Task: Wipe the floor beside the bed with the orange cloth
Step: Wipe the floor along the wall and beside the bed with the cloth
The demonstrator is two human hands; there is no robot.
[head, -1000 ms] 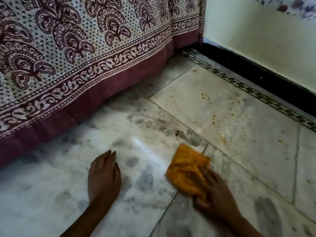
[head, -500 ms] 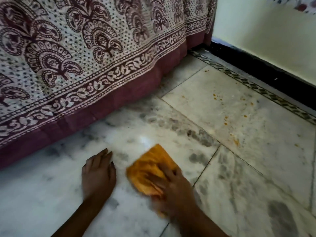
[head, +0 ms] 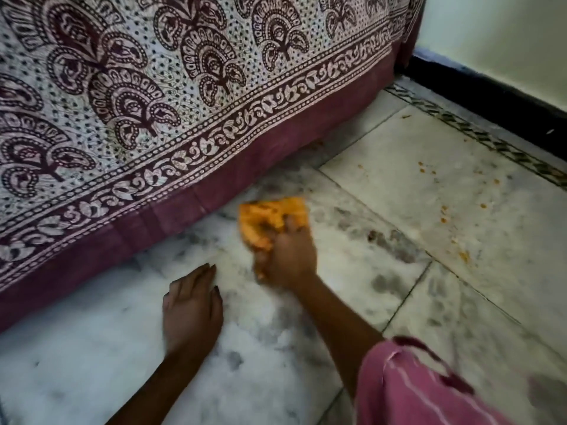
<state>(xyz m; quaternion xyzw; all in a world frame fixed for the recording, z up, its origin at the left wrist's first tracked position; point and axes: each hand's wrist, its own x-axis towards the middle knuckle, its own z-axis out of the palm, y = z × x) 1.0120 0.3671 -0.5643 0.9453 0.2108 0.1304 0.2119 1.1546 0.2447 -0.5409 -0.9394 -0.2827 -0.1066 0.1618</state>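
Marble floor [head: 399,185], smudged grey, beside bed under maroon printed cover [head: 184,102]. Wiping underway: right hand [head: 288,259], fingers curled, grips one orange cloth [head: 270,219], pressed on floor just beside cover hem. One left hand [head: 191,308] flat, fingers straight, bracing. Next probably: firm stroke over dark smudges [head: 386,237], then several orange specks [head: 464,256] nearer wall.

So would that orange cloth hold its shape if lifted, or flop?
Probably flop: the orange cloth lies crumpled in soft folds under the right hand. Likely light: one hand pushes it. It should slide easily on the marble floor.
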